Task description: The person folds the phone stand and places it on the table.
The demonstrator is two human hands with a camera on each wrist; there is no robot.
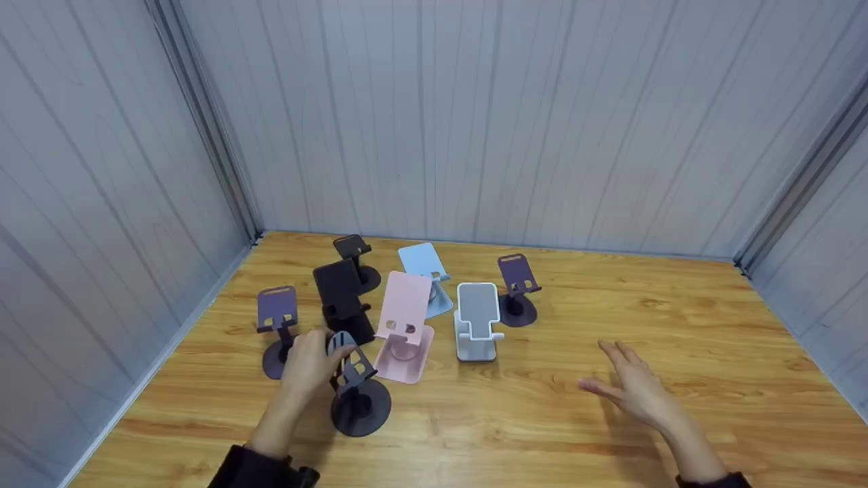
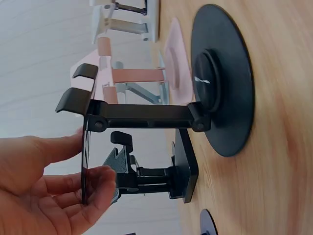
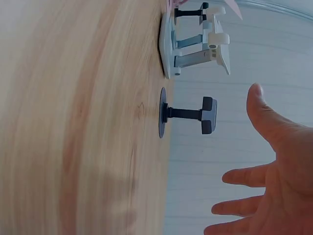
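My left hand (image 1: 310, 362) grips the upper plate of a black phone stand (image 1: 361, 407) with a round base, thumb on one face and fingers on the other. In the left wrist view that stand's base (image 2: 222, 81) is close over the wooden table, its arm running to the plate in the left hand (image 2: 54, 181). To the right, my right hand (image 1: 637, 390) hovers over the table with fingers spread, holding nothing. The right wrist view shows this hand (image 3: 269, 181) with a dark purple phone stand (image 3: 186, 113) beyond it.
Around the left hand stand a purple phone stand (image 1: 277, 308), a black square-based one (image 1: 339, 288) and a pink one (image 1: 405, 305). Farther off are a small black stand (image 1: 351, 245), a light blue one (image 1: 422, 259) and a white-grey one (image 1: 478, 312). Panel walls (image 1: 447, 122) enclose the table.
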